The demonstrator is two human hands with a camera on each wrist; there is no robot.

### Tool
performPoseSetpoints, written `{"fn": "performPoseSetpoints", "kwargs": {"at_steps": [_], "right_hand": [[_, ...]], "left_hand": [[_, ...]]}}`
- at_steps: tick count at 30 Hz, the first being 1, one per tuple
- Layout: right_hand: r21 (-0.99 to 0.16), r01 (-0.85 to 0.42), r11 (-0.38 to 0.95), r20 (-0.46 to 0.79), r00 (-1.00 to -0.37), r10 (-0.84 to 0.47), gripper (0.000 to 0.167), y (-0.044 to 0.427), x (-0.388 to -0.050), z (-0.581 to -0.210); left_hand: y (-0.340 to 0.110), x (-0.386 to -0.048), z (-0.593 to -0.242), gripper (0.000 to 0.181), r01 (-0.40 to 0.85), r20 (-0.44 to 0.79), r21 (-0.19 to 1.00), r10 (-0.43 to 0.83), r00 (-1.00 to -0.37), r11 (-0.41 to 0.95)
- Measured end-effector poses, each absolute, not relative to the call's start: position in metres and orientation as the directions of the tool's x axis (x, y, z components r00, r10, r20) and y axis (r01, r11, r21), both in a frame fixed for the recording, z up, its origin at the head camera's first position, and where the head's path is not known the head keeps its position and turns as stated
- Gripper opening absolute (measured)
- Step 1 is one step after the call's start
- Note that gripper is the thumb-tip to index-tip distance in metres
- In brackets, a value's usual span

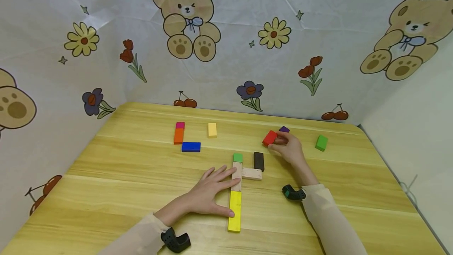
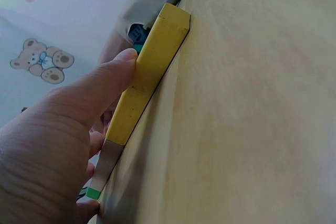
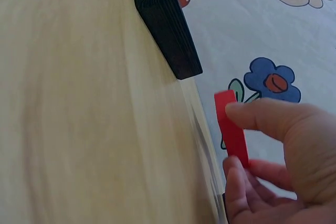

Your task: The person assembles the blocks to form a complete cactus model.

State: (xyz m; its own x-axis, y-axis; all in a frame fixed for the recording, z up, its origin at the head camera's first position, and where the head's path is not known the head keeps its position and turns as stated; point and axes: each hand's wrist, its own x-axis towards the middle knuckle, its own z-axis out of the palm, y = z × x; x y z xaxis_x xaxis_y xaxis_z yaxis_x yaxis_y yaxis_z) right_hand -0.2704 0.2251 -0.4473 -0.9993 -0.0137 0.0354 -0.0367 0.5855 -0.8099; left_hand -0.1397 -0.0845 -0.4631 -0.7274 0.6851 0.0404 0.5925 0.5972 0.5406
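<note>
The left hand (image 1: 209,194) lies with spread, straight fingers on a line of blocks: a yellow block (image 1: 235,211), a pale wood block (image 1: 236,184) and a green block (image 1: 238,157) at the far end. In the left wrist view its thumb touches the yellow block (image 2: 144,72). A second pale block (image 1: 252,174) sticks out to the right of the line, with a black block (image 1: 258,161) at its far side. The right hand (image 1: 291,148) pinches a red block (image 1: 270,138) between thumb and fingers; the right wrist view shows this red block (image 3: 231,129) from the side.
Behind the right hand is a purple block (image 1: 284,129), and a green block (image 1: 321,143) lies farther right. At the back left are magenta (image 1: 180,125), orange (image 1: 179,136), blue (image 1: 191,147) and cream (image 1: 212,130) blocks. A printed cloth hangs behind the wooden table (image 1: 141,184).
</note>
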Motion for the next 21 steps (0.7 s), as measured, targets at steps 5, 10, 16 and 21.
{"fn": "performPoseSetpoints", "kwargs": {"at_steps": [5, 10, 16, 21], "right_hand": [[-0.808, -0.138, 0.573, 0.069, -0.988, -0.141, 0.063, 0.2246, -0.2715, -0.4478], [-0.796, -0.204, 0.570, 0.094, -0.972, -0.217, 0.061, 0.2247, -0.2725, -0.4489], [-0.776, -0.241, 0.583, 0.084, -0.955, -0.283, 0.060, 0.2265, -0.2724, -0.4515], [-0.763, -0.264, 0.591, 0.081, -0.945, -0.318, 0.059, 0.2269, -0.2725, -0.4514]], "left_hand": [[-0.0840, -0.1398, -0.4623, 0.089, 0.593, 0.042, 0.540, 0.685, -0.728, 0.597], [-0.0841, -0.1397, -0.4626, 0.090, 0.592, 0.043, 0.541, 0.684, -0.728, 0.597], [-0.0843, -0.1402, -0.4640, 0.090, 0.595, 0.046, 0.540, 0.685, -0.727, 0.595], [-0.0842, -0.1405, -0.4646, 0.090, 0.597, 0.045, 0.535, 0.686, -0.726, 0.597]]}}
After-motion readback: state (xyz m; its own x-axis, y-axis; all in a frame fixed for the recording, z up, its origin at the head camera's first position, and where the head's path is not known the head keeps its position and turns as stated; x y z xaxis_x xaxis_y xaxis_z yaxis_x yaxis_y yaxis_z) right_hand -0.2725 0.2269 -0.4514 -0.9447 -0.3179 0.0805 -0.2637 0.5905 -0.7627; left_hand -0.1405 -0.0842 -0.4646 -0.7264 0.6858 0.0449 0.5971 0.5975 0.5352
